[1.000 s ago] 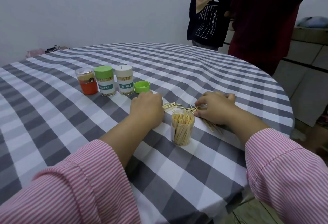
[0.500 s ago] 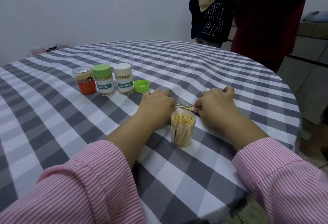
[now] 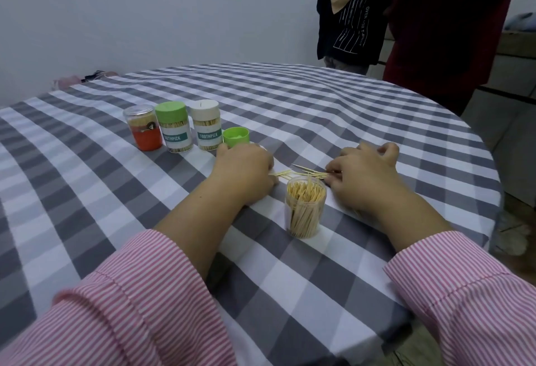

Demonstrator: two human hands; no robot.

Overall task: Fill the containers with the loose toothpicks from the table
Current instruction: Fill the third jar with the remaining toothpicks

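At the left of centre in the frame, three closed containers are lined up on the checked worktop (image 3: 87, 191): an orange-labelled jar (image 3: 143, 129), a green-capped jar (image 3: 173, 127) and a white-capped jar (image 3: 206, 125), all seen to hold toothpicks. Just right of them a loose green cap (image 3: 236, 137) is lying open side up. Towards the middle, the left hand (image 3: 243, 169) is rested on the cloth with fingers curled down; whether anything is pinched beneath cannot be told. Between the hands a small cluster of loose toothpicks (image 3: 307, 174) is spread, touched at both ends. Below it, the open clear container (image 3: 305, 209) is stood upright, already well stocked. At the right, the right hand (image 3: 362, 178) is laid over the cluster's far end, fingers bent onto the sticks; a firm hold cannot be confirmed. The gathering step is judged to be in hand. Next, the sticks would need to be bunched parallel, lifted together and dropped upright into the open container, then capped.
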